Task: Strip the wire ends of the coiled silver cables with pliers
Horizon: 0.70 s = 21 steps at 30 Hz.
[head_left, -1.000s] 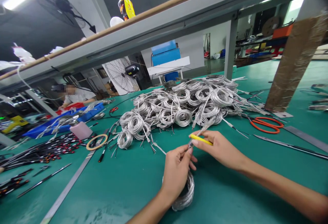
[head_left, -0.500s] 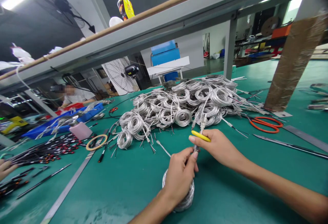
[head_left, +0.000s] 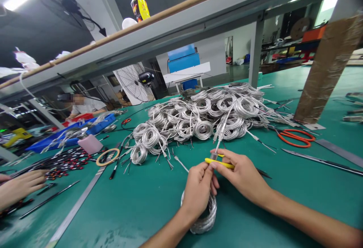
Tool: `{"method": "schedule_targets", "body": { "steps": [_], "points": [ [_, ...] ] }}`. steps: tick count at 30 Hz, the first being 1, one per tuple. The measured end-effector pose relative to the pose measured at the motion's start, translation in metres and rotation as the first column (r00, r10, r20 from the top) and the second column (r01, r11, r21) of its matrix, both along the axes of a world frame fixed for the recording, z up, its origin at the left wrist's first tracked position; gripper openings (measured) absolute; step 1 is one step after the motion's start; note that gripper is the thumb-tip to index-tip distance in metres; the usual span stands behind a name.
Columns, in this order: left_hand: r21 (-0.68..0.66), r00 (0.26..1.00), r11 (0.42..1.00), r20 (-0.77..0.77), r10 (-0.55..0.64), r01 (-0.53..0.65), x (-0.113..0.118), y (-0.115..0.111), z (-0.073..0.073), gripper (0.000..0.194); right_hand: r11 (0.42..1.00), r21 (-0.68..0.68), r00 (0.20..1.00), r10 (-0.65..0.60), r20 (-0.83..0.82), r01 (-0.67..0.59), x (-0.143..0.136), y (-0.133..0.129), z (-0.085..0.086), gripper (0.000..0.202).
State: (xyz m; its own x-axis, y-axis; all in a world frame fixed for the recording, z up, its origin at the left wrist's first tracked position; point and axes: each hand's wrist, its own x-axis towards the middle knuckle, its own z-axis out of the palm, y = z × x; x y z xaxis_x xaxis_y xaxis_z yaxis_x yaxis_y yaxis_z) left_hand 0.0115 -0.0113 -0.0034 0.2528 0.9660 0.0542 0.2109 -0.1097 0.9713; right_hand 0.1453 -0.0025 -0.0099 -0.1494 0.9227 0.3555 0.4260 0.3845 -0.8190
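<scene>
My left hand (head_left: 198, 189) is closed around a clear silver cable, just above its coil (head_left: 208, 217). This coil stands partly hidden behind the hand, close to the green table top. From my fingers the cable's upper end, with a connector (head_left: 222, 130), points up toward the pile of coiled cables (head_left: 184, 115). Pinched in my right hand (head_left: 241, 170) is a yellow-handled tool (head_left: 219, 163); its dark pointed tips stick out behind the hand, to the right. The fingertips of both hands meet at the cable, by a clear sleeve-like piece (head_left: 214, 157).
Orange-handled scissors (head_left: 296, 138), a pointed metal tool (head_left: 320, 160) and a post (head_left: 326, 70) are at the right. Left lie a steel ruler (head_left: 76, 206), a tape ring (head_left: 107, 157), black cables (head_left: 56, 165) and another person's hand (head_left: 24, 187). A shelf (head_left: 181, 19) crosses above.
My right hand has come down and slightly right along the cable, and the tool's dark tips now show. More of the connector end is exposed. The other person's hand reaches farther in.
</scene>
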Motion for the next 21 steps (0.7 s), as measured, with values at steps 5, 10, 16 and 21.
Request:
{"method": "schedule_targets", "body": {
  "steps": [5, 10, 16, 21],
  "points": [
    [0.062, 0.997, 0.997, -0.07, -0.034, 0.039, 0.0, -0.002, 0.0, 0.039, 0.999, 0.03, 0.999, -0.044, 0.011, 0.044, 0.004, 0.005, 0.009, 0.04],
    [-0.058, 0.994, 0.998, 0.105, -0.032, 0.039, -0.001, 0.004, 0.001, 0.033, 0.998, 0.027, 0.996, -0.063, 0.068, 0.061, 0.008, 0.009, 0.009, 0.044],
    [-0.139, 0.91, 0.977, 0.361, 0.202, -0.161, -0.005, 0.013, 0.004, 0.028, 0.964, 0.256, 0.873, -0.064, 0.483, -0.071, 0.012, 0.0, 0.006, 0.033],
    [-0.125, 0.886, 0.982, 0.426, 0.182, -0.141, -0.007, 0.011, 0.008, 0.027, 0.964, 0.174, 0.646, -0.002, 0.763, -0.203, 0.006, -0.01, 0.01, 0.025]
  ]
}}
